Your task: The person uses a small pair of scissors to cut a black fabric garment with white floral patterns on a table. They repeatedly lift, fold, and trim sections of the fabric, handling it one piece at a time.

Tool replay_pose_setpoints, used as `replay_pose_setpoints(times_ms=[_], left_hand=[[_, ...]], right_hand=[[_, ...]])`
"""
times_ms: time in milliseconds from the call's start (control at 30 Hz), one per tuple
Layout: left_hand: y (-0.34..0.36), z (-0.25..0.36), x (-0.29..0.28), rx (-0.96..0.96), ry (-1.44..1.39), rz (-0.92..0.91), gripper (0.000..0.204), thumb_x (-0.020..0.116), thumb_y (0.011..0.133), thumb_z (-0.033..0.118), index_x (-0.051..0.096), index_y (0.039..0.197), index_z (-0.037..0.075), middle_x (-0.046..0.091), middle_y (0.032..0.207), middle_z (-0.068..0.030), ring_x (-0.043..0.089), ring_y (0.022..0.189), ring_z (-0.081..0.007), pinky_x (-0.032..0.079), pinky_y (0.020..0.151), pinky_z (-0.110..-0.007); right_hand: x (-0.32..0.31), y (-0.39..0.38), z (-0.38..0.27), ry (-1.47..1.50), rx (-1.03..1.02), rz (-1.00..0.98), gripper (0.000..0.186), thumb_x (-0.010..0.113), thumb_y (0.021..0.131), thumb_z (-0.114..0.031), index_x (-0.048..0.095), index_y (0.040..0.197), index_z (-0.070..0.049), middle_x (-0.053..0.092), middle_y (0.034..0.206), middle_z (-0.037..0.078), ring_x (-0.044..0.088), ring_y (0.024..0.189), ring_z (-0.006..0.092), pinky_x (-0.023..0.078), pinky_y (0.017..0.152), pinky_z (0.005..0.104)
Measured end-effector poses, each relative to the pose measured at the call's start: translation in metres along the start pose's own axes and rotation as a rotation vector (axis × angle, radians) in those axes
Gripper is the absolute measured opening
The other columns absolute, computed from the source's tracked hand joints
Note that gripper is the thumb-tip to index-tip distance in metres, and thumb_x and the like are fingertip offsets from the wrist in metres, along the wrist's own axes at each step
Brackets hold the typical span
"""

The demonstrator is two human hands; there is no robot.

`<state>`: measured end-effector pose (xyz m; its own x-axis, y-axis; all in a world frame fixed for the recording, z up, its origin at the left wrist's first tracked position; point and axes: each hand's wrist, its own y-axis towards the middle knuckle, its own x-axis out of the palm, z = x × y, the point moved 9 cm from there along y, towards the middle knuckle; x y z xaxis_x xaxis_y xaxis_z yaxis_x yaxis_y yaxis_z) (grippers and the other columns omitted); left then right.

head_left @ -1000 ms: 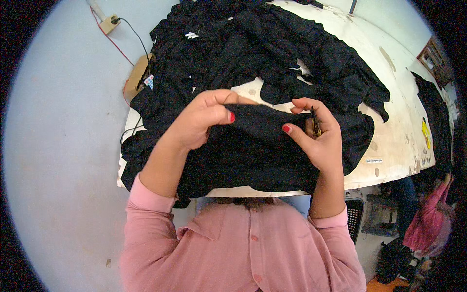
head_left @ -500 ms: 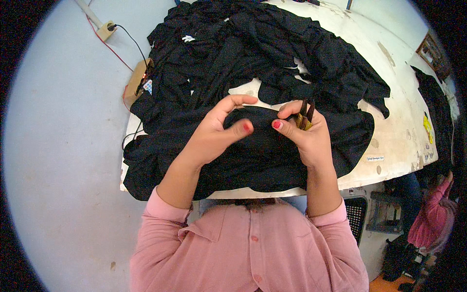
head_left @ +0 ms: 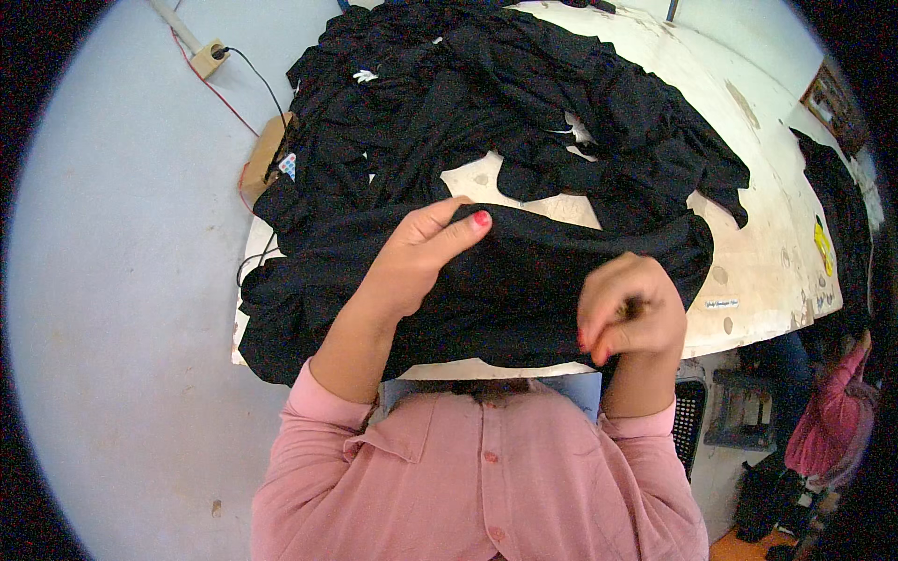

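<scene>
Black cloth (head_left: 524, 280) lies gathered across the table in front of me. At its upper edge my left hand (head_left: 421, 248) pinches the fabric, thumb on top and fingers behind. My right hand (head_left: 636, 304) is curled over the right part of the cloth, with thumb and forefinger closed together low down. Inside its palm a small dark part of a pair of thread snips (head_left: 634, 306) shows; the rest is hidden by my fingers and blur. Whether the fingertips also pinch a thread cannot be made out.
A big heap of black garments (head_left: 449, 84) covers the far side of the pale table (head_left: 758, 252). At the left are a cardboard box (head_left: 265, 159), a power socket (head_left: 210, 58) and cables. To the right are another person's pink sleeve (head_left: 828, 402) and a grey stool (head_left: 744, 407).
My right hand has swung down and right, away from the cloth's edge, turning so the snips are mostly hidden. My left thumb and fingers have closed on the cloth.
</scene>
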<state>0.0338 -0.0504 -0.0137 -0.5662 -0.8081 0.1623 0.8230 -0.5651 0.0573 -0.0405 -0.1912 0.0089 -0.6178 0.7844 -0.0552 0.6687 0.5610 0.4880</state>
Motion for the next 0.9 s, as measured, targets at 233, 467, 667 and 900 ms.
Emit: replay_pose_setpoints(times_ms=[233,467,667,900], left_hand=[[0.001,0.005,0.002,0.017,0.004,-0.051,0.017,0.055,0.091,0.011,0.06,0.105,0.003,0.063,0.103,-0.0031,0.054,0.099,-0.0114,0.039,0.093,-0.027],[-0.002,0.028,-0.002,0.32,0.277,0.145,0.016,0.058,0.088,0.01,0.056,0.102,0.004,0.06,0.093,-0.0013,0.054,0.092,-0.0119,0.038,0.09,-0.025],[-0.008,0.036,0.007,0.266,0.334,0.014,0.016,0.062,0.086,0.006,0.063,0.101,0.0,0.065,0.102,-0.0055,0.057,0.099,-0.0129,0.042,0.092,-0.027],[-0.012,0.041,0.012,0.266,0.304,0.026,0.02,0.069,0.079,0.003,0.063,0.098,0.001,0.063,0.1,-0.0036,0.056,0.098,-0.0124,0.041,0.091,-0.027]], right_hand=[[-0.035,-0.016,-0.022,-0.543,0.117,0.658,0.049,0.071,0.079,-0.029,0.057,0.117,0.0,0.056,0.095,0.009,0.052,0.083,0.0177,0.039,0.073,0.0259],[-0.017,0.007,-0.031,-0.862,0.098,0.568,0.05,0.066,0.083,-0.023,0.05,0.127,-0.004,0.051,0.109,0.017,0.054,0.099,0.0276,0.043,0.085,0.0349],[-0.015,-0.001,-0.027,-1.037,0.11,0.644,0.048,0.062,0.085,-0.016,0.048,0.131,-0.006,0.054,0.107,0.017,0.057,0.086,0.0299,0.046,0.076,0.0339],[0.008,0.008,-0.051,-1.406,-0.147,0.532,0.045,0.07,0.072,-0.009,0.062,0.117,-0.006,0.064,0.093,0.009,0.056,0.067,0.0238,0.046,0.059,0.0332]])
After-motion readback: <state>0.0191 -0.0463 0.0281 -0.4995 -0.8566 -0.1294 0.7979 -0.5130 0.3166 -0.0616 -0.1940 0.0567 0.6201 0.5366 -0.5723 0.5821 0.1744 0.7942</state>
